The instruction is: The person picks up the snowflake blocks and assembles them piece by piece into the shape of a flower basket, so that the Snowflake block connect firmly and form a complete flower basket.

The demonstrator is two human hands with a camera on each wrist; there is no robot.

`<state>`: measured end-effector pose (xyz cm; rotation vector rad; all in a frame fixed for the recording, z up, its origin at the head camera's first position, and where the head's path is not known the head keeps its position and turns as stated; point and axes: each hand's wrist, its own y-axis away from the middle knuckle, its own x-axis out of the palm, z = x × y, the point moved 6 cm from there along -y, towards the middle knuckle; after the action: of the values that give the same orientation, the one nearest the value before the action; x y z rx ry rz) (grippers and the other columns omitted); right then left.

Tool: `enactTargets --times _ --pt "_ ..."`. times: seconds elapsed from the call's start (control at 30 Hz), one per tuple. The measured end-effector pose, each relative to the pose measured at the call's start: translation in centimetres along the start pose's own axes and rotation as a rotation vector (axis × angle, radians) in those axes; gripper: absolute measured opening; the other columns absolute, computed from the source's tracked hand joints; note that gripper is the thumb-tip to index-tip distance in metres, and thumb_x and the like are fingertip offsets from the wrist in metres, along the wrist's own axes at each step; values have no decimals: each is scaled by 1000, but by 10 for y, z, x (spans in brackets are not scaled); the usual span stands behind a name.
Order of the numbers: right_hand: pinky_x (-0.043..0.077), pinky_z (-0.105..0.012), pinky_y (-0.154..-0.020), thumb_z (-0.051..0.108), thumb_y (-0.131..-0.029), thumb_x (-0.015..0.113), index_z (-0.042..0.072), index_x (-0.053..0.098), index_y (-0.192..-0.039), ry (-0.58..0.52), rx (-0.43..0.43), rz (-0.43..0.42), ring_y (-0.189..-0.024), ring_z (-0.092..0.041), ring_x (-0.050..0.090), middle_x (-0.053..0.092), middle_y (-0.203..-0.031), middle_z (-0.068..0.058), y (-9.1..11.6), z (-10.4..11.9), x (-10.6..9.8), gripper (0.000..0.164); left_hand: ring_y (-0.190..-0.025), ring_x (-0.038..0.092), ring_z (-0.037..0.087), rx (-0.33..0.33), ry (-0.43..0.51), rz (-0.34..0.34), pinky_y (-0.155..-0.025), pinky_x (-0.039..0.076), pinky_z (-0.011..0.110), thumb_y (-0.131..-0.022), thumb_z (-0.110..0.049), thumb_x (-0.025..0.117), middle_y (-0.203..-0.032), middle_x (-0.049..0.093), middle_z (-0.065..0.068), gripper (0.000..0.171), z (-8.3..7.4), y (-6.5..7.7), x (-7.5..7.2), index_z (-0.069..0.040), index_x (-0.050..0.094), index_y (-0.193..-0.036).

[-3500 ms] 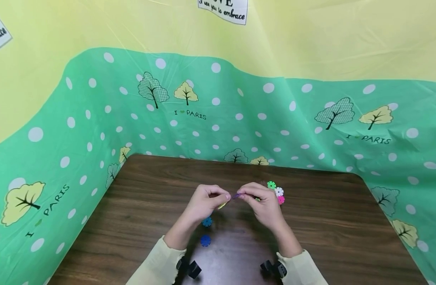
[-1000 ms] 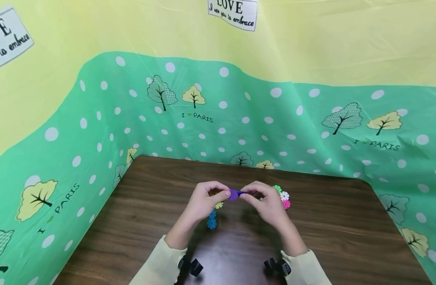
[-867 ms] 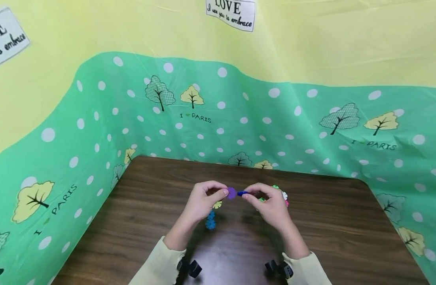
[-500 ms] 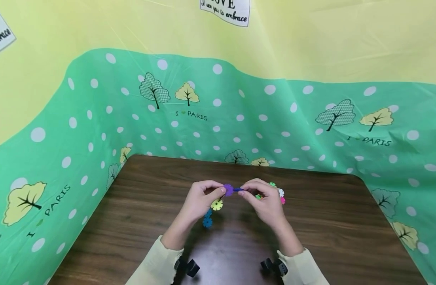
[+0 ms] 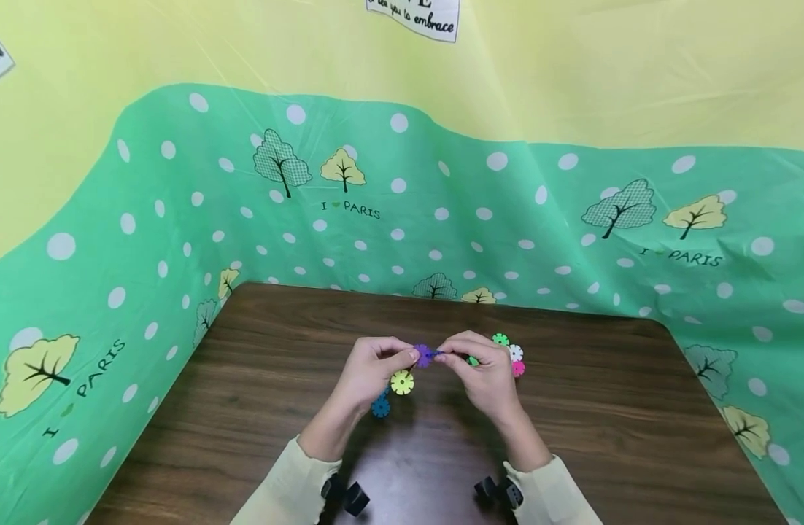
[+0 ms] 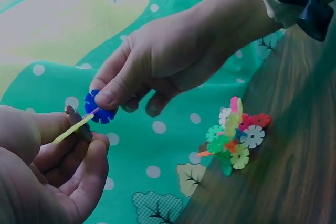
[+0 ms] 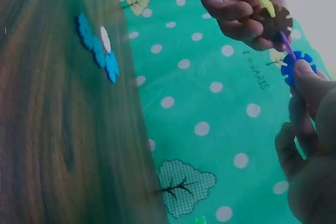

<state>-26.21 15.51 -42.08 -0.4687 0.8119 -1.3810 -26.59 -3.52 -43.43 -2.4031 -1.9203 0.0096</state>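
Note:
My left hand (image 5: 374,367) pinches a small joined string of notched plastic discs. In it are a brown disc (image 7: 278,22), a yellow disc (image 5: 402,382) and a purple disc (image 5: 422,355). Between thumb and fingers, my right hand (image 5: 484,372) holds a blue notched disc (image 7: 298,68). The blue disc's edge meets the purple disc, set crosswise to it; whether their slots interlock I cannot tell. Both hands are raised above the table, close together. The brown disc is hidden by fingers in the head view.
Blue discs (image 5: 380,406) lie on the wooden table (image 5: 277,408) by my left wrist, with a white disc (image 7: 105,39) beside them. A pile of coloured discs (image 6: 236,135) sits beyond my right hand. Patterned green and yellow cloth (image 5: 441,182) hangs behind the table.
Just under a second ago a gap showed between the blue and purple discs; now they touch. The yellow disc has turned flatter to the head view, which has shifted slightly.

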Motion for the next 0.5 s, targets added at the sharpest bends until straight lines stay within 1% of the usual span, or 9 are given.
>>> enactTargets --times 0.07,0.13,0.23,0.33,0.4,0.5 --pt "54 -22 -68 -22 -72 79 4 77 -86 2 21 21 -81 -14 67 73 -84 -10 -1 -1 1 29 -73 67 13 0 -2 -1 -68 57 25 -93 -10 75 -85 76 10 14 -2 -1 -2 4 79 -95" --pt "55 -23 -67 -17 -76 80 6 77 -92 18 76 57 -81 -13 67 73 -88 -10 -2 -2 2 28 -72 66 14 6 -5 1 -66 56 25 -94 -11 75 -83 74 10 15 -5 -1 -4 4 78 -95" --pt "55 -24 -65 -4 -82 82 10 75 -104 46 218 128 -80 -11 65 73 -93 -7 0 -7 3 27 -71 65 14 26 -14 -6 -64 55 25 -94 -11 73 -83 72 13 15 -10 -3 -9 4 77 -95" --pt "56 -26 -64 10 -86 83 13 73 -111 87 347 204 -77 -12 65 73 -93 -5 6 -15 9 27 -71 64 15 55 -21 -28 -63 54 24 -96 -11 72 -84 71 14 15 -16 -4 -14 3 76 -96" --pt "56 -26 -65 17 -88 82 14 73 -110 135 406 277 -77 -11 66 73 -92 -1 9 -21 19 24 -72 64 15 71 -16 -41 -63 54 24 -96 -10 72 -83 71 12 14 -19 -6 -17 3 76 -96" --pt "56 -24 -67 23 -91 80 16 74 -105 243 424 420 -75 -7 65 72 -89 5 12 -30 43 17 -74 62 14 87 -5 -58 -65 52 23 -96 -10 71 -84 71 5 13 -23 -8 -19 3 76 -96"
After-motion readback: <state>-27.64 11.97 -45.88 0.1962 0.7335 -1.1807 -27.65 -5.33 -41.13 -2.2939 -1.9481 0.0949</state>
